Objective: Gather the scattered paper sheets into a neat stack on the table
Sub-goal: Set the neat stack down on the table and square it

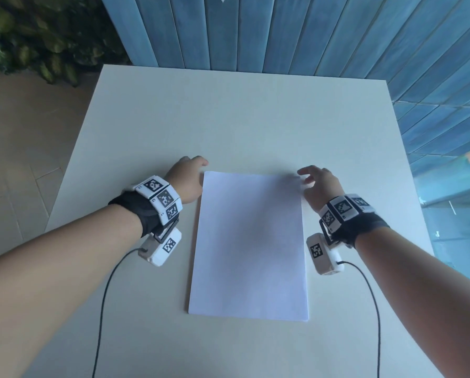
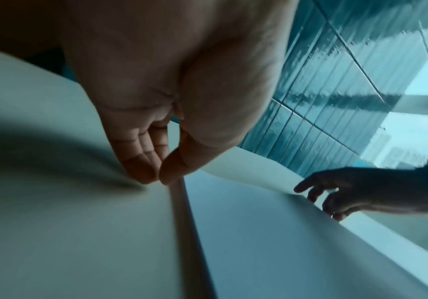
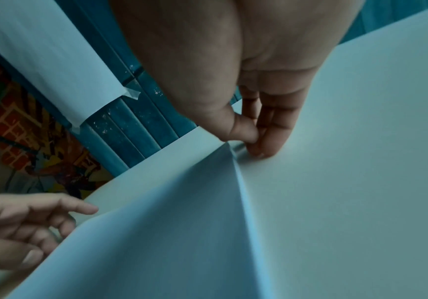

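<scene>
The stack [image 1: 249, 246] of white sheets lies flat at the middle of the worktop [image 1: 152, 126], long edges running away from the person, edges aligned.

The left hand [image 1: 187, 180] sits at the far left corner of the stack. In the left wrist view its fingertips [image 2: 141, 172] and thumb meet at the worktop surface, right at the stack's edge. Whether they pinch the paper or only touch its edge cannot be told.

The right hand [image 1: 319, 186] sits at the far right corner. In the head view its fingers are spread and relaxed, slightly blurred. In the right wrist view the thumb and fingertips [image 3: 261, 149] come together at the corner, where the paper lifts slightly against them. A firm grip cannot be confirmed.

Both wrists carry black straps with white marker blocks [image 1: 160, 200] and a cabled camera unit [image 1: 161, 248]. A blue tiled wall [image 1: 283, 31] stands behind the worktop; foliage [image 1: 37, 34] is at far left.
</scene>
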A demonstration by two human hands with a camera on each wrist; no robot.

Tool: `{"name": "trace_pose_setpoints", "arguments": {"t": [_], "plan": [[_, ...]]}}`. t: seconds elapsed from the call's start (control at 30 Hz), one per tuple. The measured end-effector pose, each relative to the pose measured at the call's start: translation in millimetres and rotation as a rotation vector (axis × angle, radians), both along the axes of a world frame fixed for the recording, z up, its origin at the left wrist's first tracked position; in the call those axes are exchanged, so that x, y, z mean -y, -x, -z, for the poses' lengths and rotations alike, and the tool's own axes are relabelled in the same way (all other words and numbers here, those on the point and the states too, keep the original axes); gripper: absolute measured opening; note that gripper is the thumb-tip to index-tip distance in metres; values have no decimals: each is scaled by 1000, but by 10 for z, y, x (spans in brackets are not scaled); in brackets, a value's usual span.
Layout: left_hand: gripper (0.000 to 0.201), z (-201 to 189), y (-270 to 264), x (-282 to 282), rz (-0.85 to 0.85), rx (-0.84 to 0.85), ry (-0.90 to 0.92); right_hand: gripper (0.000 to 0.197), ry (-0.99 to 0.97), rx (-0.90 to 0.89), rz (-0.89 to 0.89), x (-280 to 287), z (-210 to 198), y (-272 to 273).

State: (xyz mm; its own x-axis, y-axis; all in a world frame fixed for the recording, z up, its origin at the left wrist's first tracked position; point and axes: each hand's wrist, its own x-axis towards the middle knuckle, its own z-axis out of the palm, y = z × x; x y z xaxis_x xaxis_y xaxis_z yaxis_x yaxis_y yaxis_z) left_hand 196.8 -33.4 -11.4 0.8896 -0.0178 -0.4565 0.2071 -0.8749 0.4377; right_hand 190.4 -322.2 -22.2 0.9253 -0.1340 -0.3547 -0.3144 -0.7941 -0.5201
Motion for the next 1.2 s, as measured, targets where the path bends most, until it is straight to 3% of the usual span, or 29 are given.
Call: {"name": "trace_pose_setpoints", "arguments": {"t": [0.2,0.37,0.67,0.87,1.0,1.1,1.2], "plan": [[49,68,-149,4,119,82,4,55,47,34,-164,32,46,-156],[35,77,-178,-22,146,157,33,49,48,65,-158,33,86,-182],[33,78,-146,-19,123,173,47,48,29,59,-129,29,109,-180],[46,0,-14,-47,87,98,17,50,11,40,-61,24,-5,-17],[51,-48,412,-136,75,24,7,46,43,10,-38,61,-89,435],[66,-57,909,-194,74,-38,20,67,29,-54,-64,80,-123,962],[98,-58,1398,-234,71,-137,42,95,3,-102,-75,76,-162,1466]]}}
